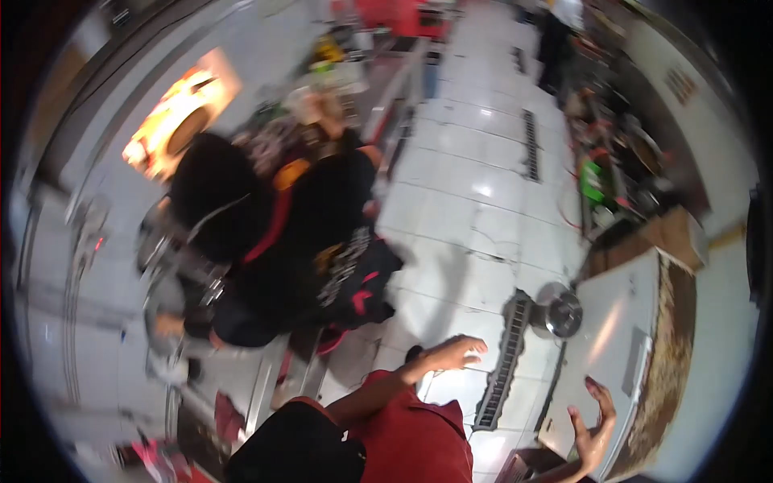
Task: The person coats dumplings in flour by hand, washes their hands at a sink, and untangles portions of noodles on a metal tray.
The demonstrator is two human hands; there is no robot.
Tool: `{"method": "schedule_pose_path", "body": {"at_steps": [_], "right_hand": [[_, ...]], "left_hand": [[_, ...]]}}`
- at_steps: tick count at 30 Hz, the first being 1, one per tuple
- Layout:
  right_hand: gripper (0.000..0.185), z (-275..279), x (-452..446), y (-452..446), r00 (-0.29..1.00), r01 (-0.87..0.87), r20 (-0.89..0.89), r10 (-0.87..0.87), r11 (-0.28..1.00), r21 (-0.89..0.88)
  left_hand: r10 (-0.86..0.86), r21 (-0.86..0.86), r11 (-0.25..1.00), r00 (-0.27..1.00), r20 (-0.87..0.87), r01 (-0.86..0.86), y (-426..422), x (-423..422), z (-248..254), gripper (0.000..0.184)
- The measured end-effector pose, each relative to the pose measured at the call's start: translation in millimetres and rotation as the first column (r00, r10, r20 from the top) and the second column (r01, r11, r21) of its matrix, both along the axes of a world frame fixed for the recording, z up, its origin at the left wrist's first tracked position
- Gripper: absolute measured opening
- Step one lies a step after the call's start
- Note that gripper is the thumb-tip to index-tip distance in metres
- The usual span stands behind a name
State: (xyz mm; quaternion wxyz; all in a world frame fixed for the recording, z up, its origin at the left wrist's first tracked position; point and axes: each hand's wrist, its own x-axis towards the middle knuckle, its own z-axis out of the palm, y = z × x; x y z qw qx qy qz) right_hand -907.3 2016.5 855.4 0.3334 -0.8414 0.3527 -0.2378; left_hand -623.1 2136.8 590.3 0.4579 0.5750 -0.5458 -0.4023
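My left hand (455, 353) is at the lower middle, in front of the red garment (415, 443) and above the white tiled floor. Its fingers are apart and slightly bent, with nothing in them. Farther right, my right hand (593, 423) is raised beside the white chest-like cabinet (604, 322), thumb and fingers spread in a curve around nothing. Between the hands, a dark floor drain grate (503, 362) runs along the tiles. A round metal pot (559, 311) stands on the floor by the cabinet.
A person in black (282, 233) leans over the counter on the left, close to me. The tiled floor (451, 209) stretches ahead. Cookware and a green item (593, 182) crowd the right-hand shelf. Another person (555, 48) stands far ahead. Wood (660, 237) lies behind the cabinet.
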Motion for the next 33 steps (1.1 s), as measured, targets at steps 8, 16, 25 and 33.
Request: {"method": "schedule_pose_path", "body": {"at_steps": [8, 16, 25, 33], "right_hand": [[0.021, 63.2, 167.6, -118.9, 0.769, -0.352, 0.538, 0.346, 0.931, -0.096], [0.018, 29.9, 269.9, -344.3, 0.532, -0.491, 0.788, 0.311, 0.871, -0.013], [0.016, 55.0, 421.4, -559.1, 0.242, -0.684, 0.901, 0.36, 0.722, -0.105], [0.017, 76.1, 585.6, -730.2, 0.012, -0.666, 0.926, 0.378, 0.694, -0.274]], "left_hand": [[-0.273, 0.041, 0.962, 0.934, 0.231, 0.271, -221.9, 74.0, -66.4, 0.013], [-0.309, 0.372, 0.927, 0.669, 0.676, 0.052, -216.8, 213.5, -254.1, 0.039], [0.075, 0.856, 0.354, 0.923, 0.377, -0.378, -338.0, 384.0, -220.4, 0.043], [0.088, 0.912, 0.309, 0.963, 0.257, -0.271, -516.6, 484.2, -248.9, 0.041]]}}
